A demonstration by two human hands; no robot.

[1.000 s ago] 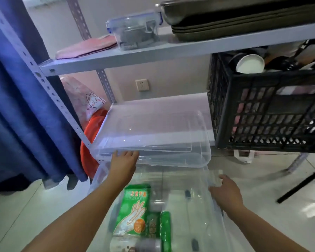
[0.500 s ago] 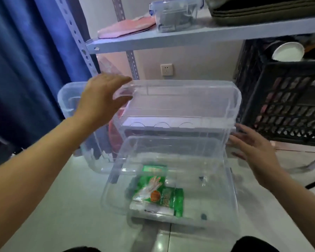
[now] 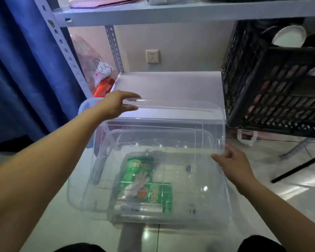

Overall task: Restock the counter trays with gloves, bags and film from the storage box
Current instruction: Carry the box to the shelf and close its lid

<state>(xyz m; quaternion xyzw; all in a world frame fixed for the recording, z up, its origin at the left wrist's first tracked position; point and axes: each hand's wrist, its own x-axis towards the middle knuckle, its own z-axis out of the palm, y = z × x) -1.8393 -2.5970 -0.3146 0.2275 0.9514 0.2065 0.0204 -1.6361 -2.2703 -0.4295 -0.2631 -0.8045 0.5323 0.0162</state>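
Clear storage box sits on the tiled floor in front of a metal shelf unit, directly below the camera. Its clear lid is off the rim and held tilted above the box's far edge, near the lower shelf board.

Left hand: on the lid's far left corner, fingers pinched on the top edge, thumb side uppermost. This appears to carry the lid's weight. Right hand: at the lid's near right corner, fingers spread and loosely apart; contact with the plastic is uncertain, the edge being transparent there. Judged as steadying only, not gripping.

Reason for the hold: a wide, floppy lid needs two diagonal corners controlled to keep it from twisting or dropping back onto the box. Tilting it away opens the mouth toward the person.

Contents, seen through the plastic: a green glove pack lying flat on the box floor, left of centre, with a second green packet touching its lower end. Bags or film not identified with confidence.

A black crate on the shelf at right limits where the lid can be set; the bare shelf board looks the likely spot.

Stage: box opened, nothing yet taken out.
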